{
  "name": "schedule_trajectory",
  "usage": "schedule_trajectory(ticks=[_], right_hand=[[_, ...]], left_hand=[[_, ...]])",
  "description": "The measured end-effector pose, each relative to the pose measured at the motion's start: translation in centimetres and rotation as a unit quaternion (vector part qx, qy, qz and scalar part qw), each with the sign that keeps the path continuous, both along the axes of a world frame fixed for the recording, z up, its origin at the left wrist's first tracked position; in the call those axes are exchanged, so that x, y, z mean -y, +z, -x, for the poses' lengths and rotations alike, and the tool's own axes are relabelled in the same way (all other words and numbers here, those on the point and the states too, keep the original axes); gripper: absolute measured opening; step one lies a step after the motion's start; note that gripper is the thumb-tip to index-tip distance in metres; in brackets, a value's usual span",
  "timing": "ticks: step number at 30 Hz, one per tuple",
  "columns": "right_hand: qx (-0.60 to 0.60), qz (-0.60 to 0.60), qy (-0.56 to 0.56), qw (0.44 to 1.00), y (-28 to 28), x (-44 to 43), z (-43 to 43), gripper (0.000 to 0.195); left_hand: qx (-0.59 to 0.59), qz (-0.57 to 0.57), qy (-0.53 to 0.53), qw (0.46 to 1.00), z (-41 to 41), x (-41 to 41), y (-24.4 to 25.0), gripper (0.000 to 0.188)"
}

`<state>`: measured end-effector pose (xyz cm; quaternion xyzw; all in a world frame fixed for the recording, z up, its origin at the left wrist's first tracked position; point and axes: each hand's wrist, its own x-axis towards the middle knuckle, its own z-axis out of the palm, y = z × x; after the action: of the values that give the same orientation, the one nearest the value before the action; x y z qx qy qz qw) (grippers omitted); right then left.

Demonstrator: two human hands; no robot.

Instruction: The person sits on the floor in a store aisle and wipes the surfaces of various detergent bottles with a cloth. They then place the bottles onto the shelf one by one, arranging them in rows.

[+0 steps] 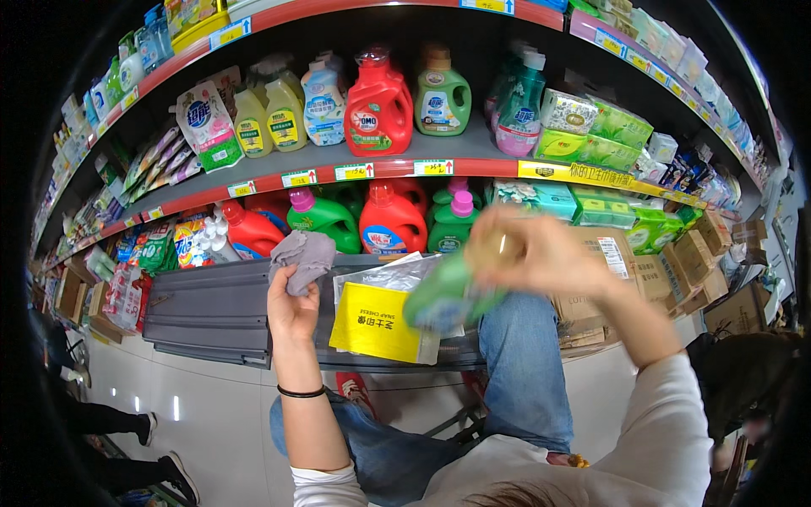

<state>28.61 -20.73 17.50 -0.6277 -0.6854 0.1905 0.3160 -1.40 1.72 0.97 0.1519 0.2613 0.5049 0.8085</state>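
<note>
A crumpled grey cloth (304,256) is pinched in my left hand (295,307), raised in front of the lower shelf. My right hand (538,253) grips a green detergent bottle (440,301) around its tan cap, and motion blurs both. The bottle hangs tilted, base to the lower left, above my knee and a yellow plastic bag (370,323). Straight ahead on the middle shelf (304,158) stand a red OMO detergent bottle (379,108) and a similar green bottle (442,95). Dark space shows to the right of that green bottle.
Grey shelf panels (209,310) lie low in front, beside the bags. Large red and green jugs (393,218) line the lower shelf. Tissue packs (589,130) and cardboard boxes (690,266) crowd the right. Another person's legs (120,421) appear at lower left.
</note>
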Motion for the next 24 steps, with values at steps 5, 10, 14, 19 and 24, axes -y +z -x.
schedule_trajectory(ticks=[5,10,14,19,24], right_hand=[[0.097,-0.033,-0.096,0.990,9.1,-8.1,-6.3,0.043],[0.127,-0.026,-0.118,0.984,10.6,-18.7,-12.8,0.039],[0.093,0.028,-0.160,0.982,9.7,-25.1,-16.6,0.042],[0.052,0.060,-0.182,0.980,8.4,-29.2,-18.7,0.046],[0.047,0.029,-0.194,0.979,7.1,-32.0,-19.9,0.054]], left_hand=[[-0.015,0.002,-0.017,1.000,-2.0,0.0,0.0,0.029],[-0.005,0.007,-0.018,1.000,-2.7,-0.3,0.2,0.032],[0.000,0.006,-0.032,0.999,-3.7,0.2,0.5,0.031],[-0.014,0.030,-0.038,0.999,-4.9,0.3,1.2,0.033],[-0.032,0.033,-0.055,0.997,-6.6,0.7,1.5,0.034]])
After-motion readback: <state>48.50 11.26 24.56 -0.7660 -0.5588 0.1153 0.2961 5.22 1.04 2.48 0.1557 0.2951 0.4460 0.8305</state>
